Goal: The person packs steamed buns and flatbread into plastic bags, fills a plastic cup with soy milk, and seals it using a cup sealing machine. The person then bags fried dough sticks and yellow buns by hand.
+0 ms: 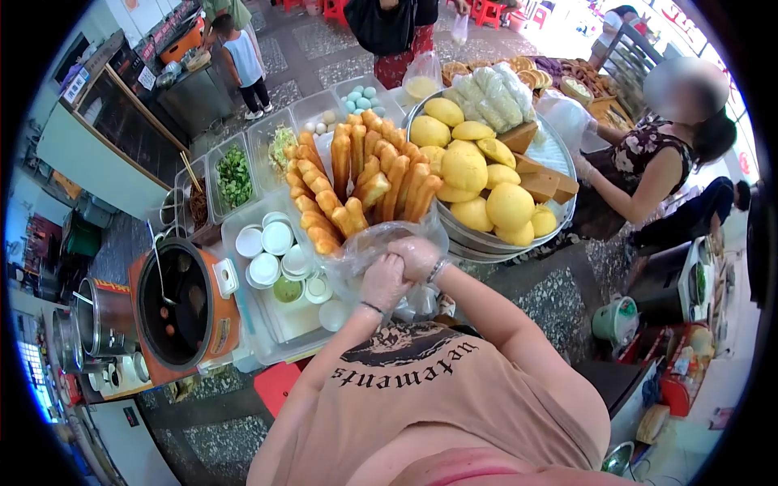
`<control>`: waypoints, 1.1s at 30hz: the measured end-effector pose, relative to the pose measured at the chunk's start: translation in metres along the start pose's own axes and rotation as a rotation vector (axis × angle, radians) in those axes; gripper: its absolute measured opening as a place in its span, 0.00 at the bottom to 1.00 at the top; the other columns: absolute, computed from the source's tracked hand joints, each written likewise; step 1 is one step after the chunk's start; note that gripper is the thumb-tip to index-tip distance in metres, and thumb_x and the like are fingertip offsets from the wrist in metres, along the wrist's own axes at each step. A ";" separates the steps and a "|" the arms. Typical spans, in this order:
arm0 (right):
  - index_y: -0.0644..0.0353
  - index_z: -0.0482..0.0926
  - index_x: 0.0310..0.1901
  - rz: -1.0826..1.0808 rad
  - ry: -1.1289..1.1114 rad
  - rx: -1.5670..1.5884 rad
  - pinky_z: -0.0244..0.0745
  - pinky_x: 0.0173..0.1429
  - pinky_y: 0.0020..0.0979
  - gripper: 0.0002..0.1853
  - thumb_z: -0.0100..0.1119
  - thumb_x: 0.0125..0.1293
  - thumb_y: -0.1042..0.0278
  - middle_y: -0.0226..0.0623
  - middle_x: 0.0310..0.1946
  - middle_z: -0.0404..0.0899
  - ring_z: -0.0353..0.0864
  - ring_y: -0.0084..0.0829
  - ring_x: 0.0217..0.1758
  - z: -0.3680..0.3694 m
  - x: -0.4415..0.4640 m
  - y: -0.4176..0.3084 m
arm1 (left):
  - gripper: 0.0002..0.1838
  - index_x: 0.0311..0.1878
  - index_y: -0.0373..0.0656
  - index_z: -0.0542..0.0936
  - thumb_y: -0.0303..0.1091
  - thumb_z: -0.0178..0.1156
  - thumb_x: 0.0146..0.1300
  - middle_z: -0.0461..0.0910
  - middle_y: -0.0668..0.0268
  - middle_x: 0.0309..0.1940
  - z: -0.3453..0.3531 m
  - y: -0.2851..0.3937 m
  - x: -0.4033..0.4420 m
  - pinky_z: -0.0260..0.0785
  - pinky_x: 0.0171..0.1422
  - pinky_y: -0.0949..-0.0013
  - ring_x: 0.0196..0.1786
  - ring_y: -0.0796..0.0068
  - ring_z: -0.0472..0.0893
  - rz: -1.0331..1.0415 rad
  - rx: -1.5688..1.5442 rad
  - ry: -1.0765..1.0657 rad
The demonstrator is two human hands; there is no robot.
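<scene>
My left hand [383, 283] and my right hand [416, 257], both in thin clear gloves, meet in front of my chest. Their fingers are closed on a clear plastic bag [369, 243] that spreads out crumpled around them; what is inside it, if anything, I cannot make out. Just beyond the bag rises a pile of fried dough sticks [356, 174] in a clear tub. Small round white-lidded cups [277, 237] sit in a tray left of my hands. To the right, a big round steamer [486, 247] carries yellow buns [464, 168].
An orange-rimmed pot [212, 324] with a ladle [160, 279] stands at left. Tubs hold chopped greens [234, 176] and bluish eggs [362, 99]. Bagged food [490, 97] lies on the steamer's far side. Another person [648, 162] handles a bag at right; a customer [401, 40] stands across the counter.
</scene>
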State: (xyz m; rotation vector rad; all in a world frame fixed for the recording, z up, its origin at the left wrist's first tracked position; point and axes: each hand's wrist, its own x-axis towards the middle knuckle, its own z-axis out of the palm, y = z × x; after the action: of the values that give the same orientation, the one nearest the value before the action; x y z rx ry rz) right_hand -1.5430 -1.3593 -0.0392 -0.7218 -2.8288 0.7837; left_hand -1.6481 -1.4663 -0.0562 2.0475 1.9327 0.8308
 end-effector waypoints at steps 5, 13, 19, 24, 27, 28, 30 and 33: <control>0.57 0.78 0.34 -0.013 -0.034 -0.024 0.76 0.47 0.42 0.10 0.62 0.50 0.65 0.45 0.34 0.82 0.81 0.47 0.42 -0.002 0.000 -0.001 | 0.20 0.42 0.38 0.77 0.39 0.67 0.47 0.77 0.56 0.38 0.002 -0.001 0.000 0.72 0.48 0.57 0.44 0.55 0.76 0.007 -0.020 0.016; 0.56 0.78 0.34 0.012 -0.001 0.037 0.75 0.47 0.42 0.12 0.63 0.44 0.71 0.45 0.34 0.81 0.80 0.48 0.43 -0.001 -0.002 -0.003 | 0.21 0.42 0.38 0.77 0.39 0.68 0.46 0.77 0.56 0.38 0.000 0.000 -0.001 0.71 0.49 0.58 0.44 0.55 0.76 0.019 -0.033 0.016; 0.57 0.78 0.35 0.013 -0.018 0.017 0.75 0.47 0.42 0.11 0.62 0.46 0.71 0.45 0.34 0.81 0.80 0.49 0.42 0.003 -0.001 0.002 | 0.21 0.43 0.38 0.77 0.38 0.67 0.46 0.77 0.56 0.38 0.000 0.000 -0.001 0.71 0.49 0.59 0.44 0.56 0.76 0.032 -0.031 0.035; 0.57 0.77 0.34 -0.016 0.024 0.043 0.75 0.48 0.42 0.12 0.62 0.45 0.71 0.46 0.33 0.80 0.79 0.49 0.42 0.010 -0.001 0.006 | 0.21 0.43 0.38 0.76 0.39 0.67 0.46 0.76 0.57 0.38 0.001 0.001 -0.002 0.71 0.48 0.59 0.44 0.55 0.75 0.051 -0.012 0.075; 0.57 0.77 0.34 -0.023 0.017 0.043 0.75 0.47 0.42 0.12 0.63 0.45 0.71 0.46 0.33 0.80 0.79 0.49 0.42 0.009 -0.001 0.006 | 0.21 0.42 0.37 0.76 0.39 0.67 0.46 0.76 0.57 0.38 0.003 -0.002 -0.003 0.71 0.48 0.58 0.43 0.55 0.75 0.028 -0.004 0.015; 0.57 0.76 0.35 -0.021 -0.004 0.017 0.76 0.48 0.42 0.19 0.71 0.38 0.66 0.45 0.35 0.81 0.81 0.47 0.43 0.010 0.001 0.008 | 0.21 0.41 0.37 0.76 0.39 0.67 0.46 0.76 0.57 0.37 0.004 -0.002 -0.003 0.71 0.48 0.58 0.43 0.55 0.75 0.046 0.007 0.038; 0.57 0.76 0.36 -0.023 0.004 0.025 0.76 0.48 0.42 0.20 0.71 0.38 0.66 0.45 0.35 0.81 0.81 0.48 0.43 0.013 0.001 0.011 | 0.21 0.41 0.37 0.76 0.39 0.67 0.46 0.76 0.56 0.37 0.006 -0.004 -0.004 0.71 0.48 0.58 0.43 0.55 0.75 0.060 0.016 0.055; 0.57 0.76 0.36 -0.015 -0.007 0.030 0.76 0.47 0.42 0.20 0.71 0.39 0.66 0.45 0.35 0.81 0.81 0.48 0.43 0.010 0.002 0.009 | 0.21 0.41 0.37 0.76 0.39 0.67 0.46 0.76 0.56 0.37 0.006 -0.004 -0.003 0.71 0.48 0.58 0.42 0.54 0.75 0.050 0.011 0.060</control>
State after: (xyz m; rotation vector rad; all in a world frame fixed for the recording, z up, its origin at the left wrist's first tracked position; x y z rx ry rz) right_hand -1.5428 -1.3558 -0.0522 -0.6944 -2.8190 0.8253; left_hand -1.6479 -1.4674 -0.0641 2.1085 1.9277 0.9042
